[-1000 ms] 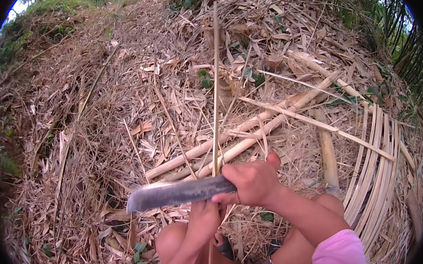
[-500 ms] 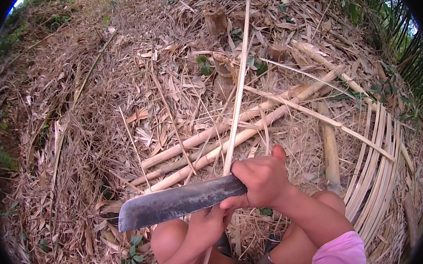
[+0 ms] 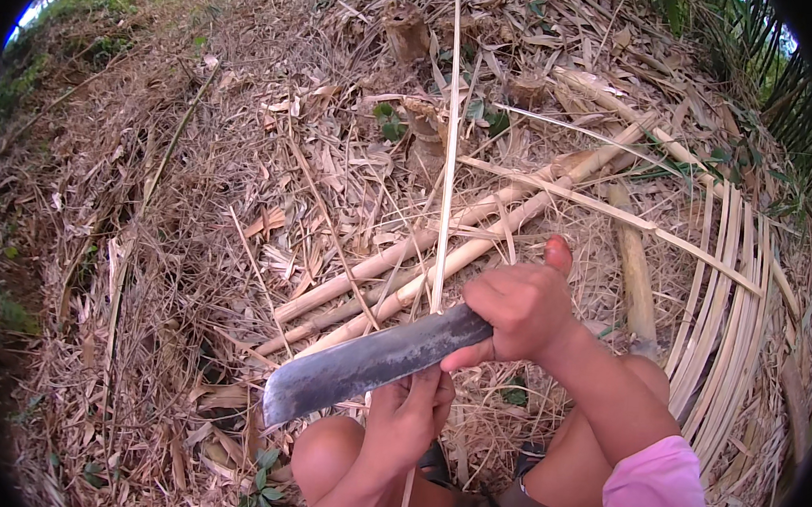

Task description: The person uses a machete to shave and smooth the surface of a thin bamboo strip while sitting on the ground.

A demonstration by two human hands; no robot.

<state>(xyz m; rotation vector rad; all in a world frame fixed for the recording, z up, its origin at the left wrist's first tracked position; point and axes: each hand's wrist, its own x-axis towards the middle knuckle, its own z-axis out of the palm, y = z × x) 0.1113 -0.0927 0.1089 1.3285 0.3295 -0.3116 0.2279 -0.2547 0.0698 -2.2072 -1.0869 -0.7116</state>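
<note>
My right hand (image 3: 522, 310) is closed round the handle of a machete (image 3: 369, 362), its broad dark blade slanting down to the left. Behind the blade runs a long, thin bamboo strip (image 3: 449, 162), stretching away upright in the picture. Just under the blade, my left hand (image 3: 402, 423) pinches this strip; its lower end (image 3: 404, 506) comes out below between my knees. The blade covers where it meets the strip, and partly hides my left fingertips.
Bamboo poles (image 3: 393, 300) lie crossed on the leaf-strewn ground ahead, with a shorter pole (image 3: 633, 271) to their right. Several split strips (image 3: 720, 326) fan out at the right. Cut stumps (image 3: 405, 34) stand farther off. Leafy growth (image 3: 772, 82) borders the far right.
My right hand and the machete have shifted up and to the right, away from my left hand. The strip's far end has swung slightly left.
</note>
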